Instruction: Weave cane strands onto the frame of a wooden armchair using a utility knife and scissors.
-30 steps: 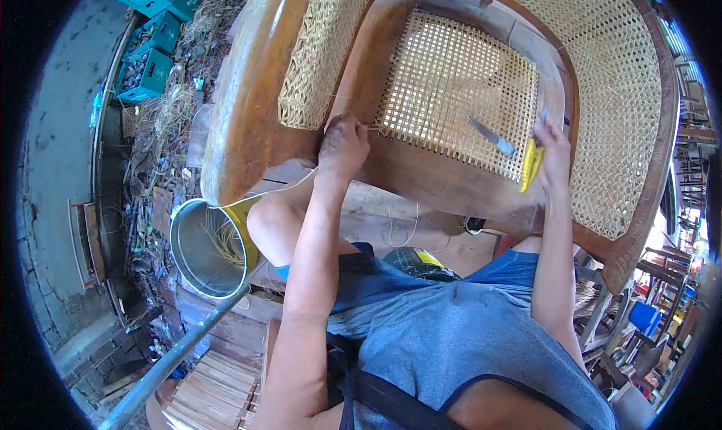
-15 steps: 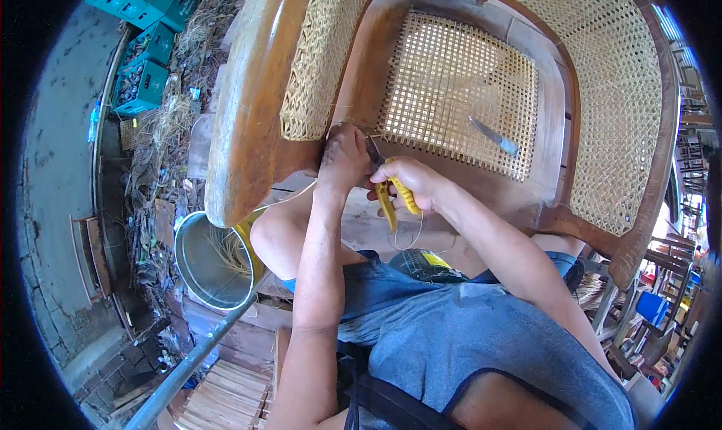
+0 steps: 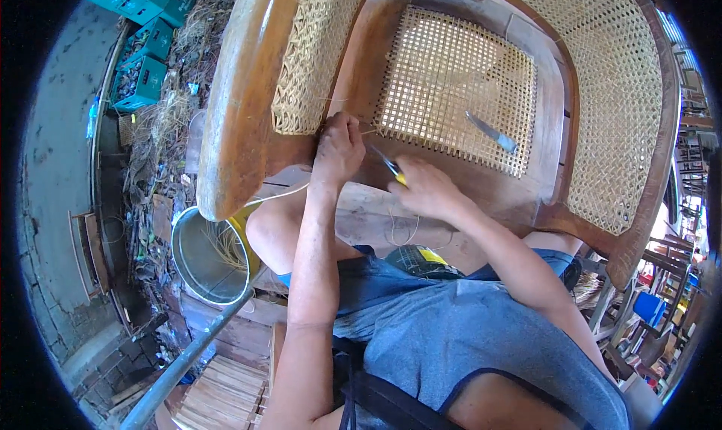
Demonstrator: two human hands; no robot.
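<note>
A wooden chair (image 3: 242,118) with woven cane panels stands before me. At the near left corner of its cane seat (image 3: 451,77), my left hand (image 3: 340,146) has its fingers pinched together on a thin cane strand (image 3: 367,132). My right hand (image 3: 429,186) is wrapped round yellow-handled pliers (image 3: 399,177), whose metal jaws point up and left toward the left hand, apart from it. Most of the handles are hidden by the palm. On the right part of the seat lies a knife (image 3: 492,133) with a pale blue handle.
Below the chair's left arm stands a metal bucket (image 3: 180,261) with cane strands inside. A metal pipe (image 3: 188,362) slants up from the lower left. Teal crates (image 3: 141,84) stand at the far left, and wooden slats (image 3: 222,392) lie low on the left.
The pliers in my right hand have drawn back from the left hand, and their spread handles are now inside my grip. My left hand has shifted slightly up.
</note>
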